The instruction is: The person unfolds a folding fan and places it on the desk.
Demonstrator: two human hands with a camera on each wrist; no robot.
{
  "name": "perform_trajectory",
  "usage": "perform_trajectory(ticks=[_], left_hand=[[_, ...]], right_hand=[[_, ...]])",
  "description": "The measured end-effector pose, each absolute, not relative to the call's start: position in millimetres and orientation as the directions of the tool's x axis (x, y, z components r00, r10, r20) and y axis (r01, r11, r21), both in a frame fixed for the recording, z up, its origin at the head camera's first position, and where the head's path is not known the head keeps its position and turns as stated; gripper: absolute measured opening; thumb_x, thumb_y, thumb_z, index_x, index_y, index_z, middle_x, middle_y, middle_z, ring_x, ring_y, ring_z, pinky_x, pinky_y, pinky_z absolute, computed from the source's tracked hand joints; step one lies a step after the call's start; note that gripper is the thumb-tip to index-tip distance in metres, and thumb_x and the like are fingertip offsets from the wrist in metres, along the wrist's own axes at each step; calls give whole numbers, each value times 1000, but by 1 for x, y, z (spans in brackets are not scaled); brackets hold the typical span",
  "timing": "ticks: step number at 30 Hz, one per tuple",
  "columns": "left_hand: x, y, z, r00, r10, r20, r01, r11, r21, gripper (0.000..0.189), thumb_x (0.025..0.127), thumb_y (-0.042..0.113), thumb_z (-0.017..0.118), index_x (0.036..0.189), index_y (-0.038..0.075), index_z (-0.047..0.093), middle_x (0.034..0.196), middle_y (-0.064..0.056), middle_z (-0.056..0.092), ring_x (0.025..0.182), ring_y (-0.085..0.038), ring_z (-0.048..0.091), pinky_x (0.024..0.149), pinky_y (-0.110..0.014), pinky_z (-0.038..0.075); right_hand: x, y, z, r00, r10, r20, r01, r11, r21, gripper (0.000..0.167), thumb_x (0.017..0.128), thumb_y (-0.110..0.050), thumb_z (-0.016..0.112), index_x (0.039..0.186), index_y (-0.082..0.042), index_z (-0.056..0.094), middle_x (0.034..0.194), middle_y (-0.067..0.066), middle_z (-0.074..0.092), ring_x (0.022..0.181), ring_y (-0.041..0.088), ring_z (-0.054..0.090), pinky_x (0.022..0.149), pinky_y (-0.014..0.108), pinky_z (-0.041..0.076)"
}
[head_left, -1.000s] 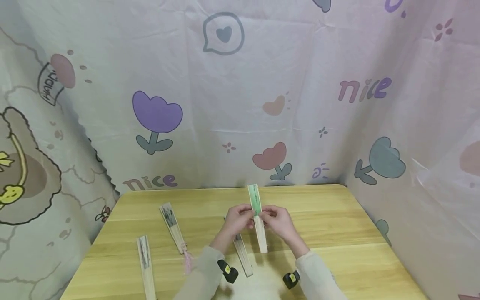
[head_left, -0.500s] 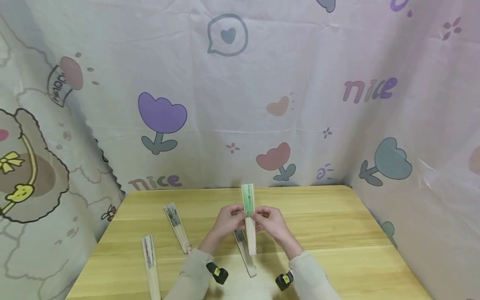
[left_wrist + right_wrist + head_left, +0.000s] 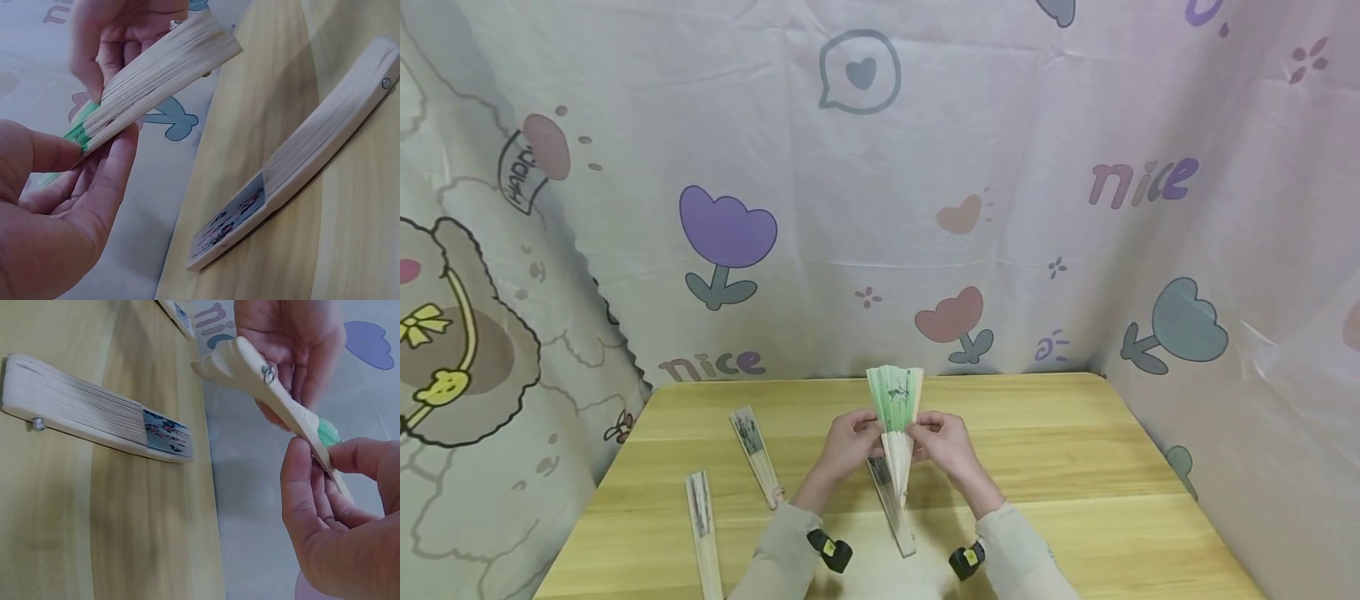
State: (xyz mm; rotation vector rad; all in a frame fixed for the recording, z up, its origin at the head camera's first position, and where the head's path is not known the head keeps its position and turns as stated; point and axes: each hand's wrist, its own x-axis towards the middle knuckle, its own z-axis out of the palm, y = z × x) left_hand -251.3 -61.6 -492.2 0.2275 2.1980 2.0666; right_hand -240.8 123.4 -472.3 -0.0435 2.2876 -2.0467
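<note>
Between both hands, a green folding fan (image 3: 897, 400) with pale wooden ribs is held above the table, partly spread, its narrow riveted end pointing down. My left hand (image 3: 850, 446) pinches its left edge where the green leaf meets the ribs. On the opposite edge, my right hand (image 3: 946, 443) pinches at the same height with thumb and fingers. Beneath the hands a folded fan (image 3: 892, 508) lies on the table; in the left wrist view this folded fan (image 3: 300, 150) shows a dark floral leaf and a metal rivet.
Two more folded fans lie at the left: one fan (image 3: 756, 457) farther back and another fan (image 3: 703, 533) nearer the front edge. The wooden table (image 3: 1037, 467) ends at a patterned cloth (image 3: 850, 208) hung behind and at the sides.
Half a second ago the green fan was folded into a narrow strip; now its leaf is partly spread. Over the second, the hands and fan have shifted slightly left in the head view.
</note>
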Motion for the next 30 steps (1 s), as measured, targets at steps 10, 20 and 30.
perform_trajectory(ticks=[10, 20, 30], left_hand=[[-249, -67, -490, -996, 88, 10, 7, -29, 1000, 40, 104, 1, 56, 139, -19, 54, 118, -34, 70, 81, -14, 72, 72, -27, 68], [-246, -72, -488, -999, 45, 16, 11, -112, 994, 45, 106, -1, 53, 145, -21, 44, 127, -41, 63, 87, -12, 71, 82, -30, 69], [-244, -76, -492, -1000, -13, 0, 2, -136, 991, 49, 109, 5, 54, 149, -19, 40, 137, -40, 57, 96, -16, 72, 95, -40, 67]], right_hand=[[-246, 124, -472, -999, -17, -44, 43, 54, -998, 20, 96, -1, 67, 108, 14, 70, 78, 8, 69, 61, 14, 67, 67, 41, 70], [-245, 123, -470, -997, 58, -54, 53, -12, -999, 18, 96, 0, 68, 107, 14, 69, 76, 6, 70, 65, 13, 65, 68, 37, 70], [-245, 125, -469, -990, 129, -63, 54, -71, -996, 21, 98, -2, 67, 109, 15, 66, 78, 6, 74, 68, 13, 67, 62, 24, 66]])
